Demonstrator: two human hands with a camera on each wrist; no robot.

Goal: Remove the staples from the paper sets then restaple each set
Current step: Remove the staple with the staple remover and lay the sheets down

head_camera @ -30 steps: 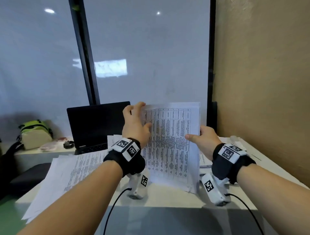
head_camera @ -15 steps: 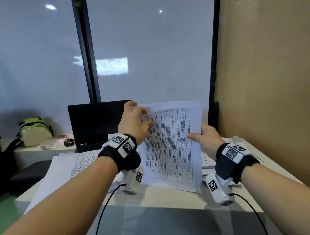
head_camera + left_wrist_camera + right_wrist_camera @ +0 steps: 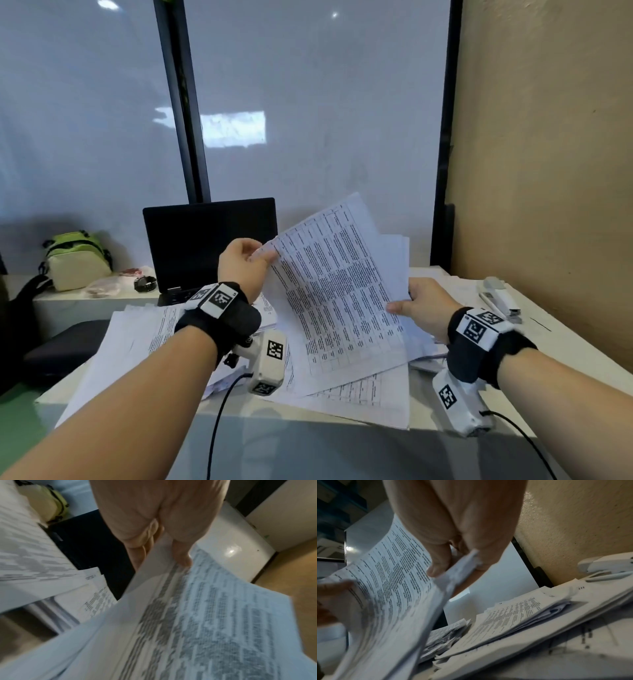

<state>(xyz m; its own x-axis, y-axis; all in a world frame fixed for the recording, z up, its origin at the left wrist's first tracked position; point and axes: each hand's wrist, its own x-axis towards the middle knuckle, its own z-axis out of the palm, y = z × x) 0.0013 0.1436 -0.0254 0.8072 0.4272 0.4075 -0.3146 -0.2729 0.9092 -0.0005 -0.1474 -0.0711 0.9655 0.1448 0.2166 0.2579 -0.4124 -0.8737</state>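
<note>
I hold a paper set (image 3: 339,291) of printed table pages, tilted, above the table. My left hand (image 3: 245,263) pinches the top sheet's upper left corner, thumb on the printed face (image 3: 183,559). My right hand (image 3: 423,303) grips the right edge of the sheets (image 3: 464,566), thumb on top and fingers behind. The top sheet is fanned away from the sheets behind it. A white stapler (image 3: 498,296) lies at the far right of the table, next to the wall, also visible in the right wrist view (image 3: 607,565).
More printed paper stacks (image 3: 144,332) cover the white table (image 3: 565,353) on the left and under my hands (image 3: 522,616). An open black laptop (image 3: 209,243) stands behind. A green bag (image 3: 77,258) and a watch (image 3: 145,283) sit on a ledge far left. A tan wall (image 3: 548,154) runs along the right.
The set was upright and squared between both hands; now it tilts right. My left hand has dropped to the top sheet's corner and is peeling it away; my right hand moved lower.
</note>
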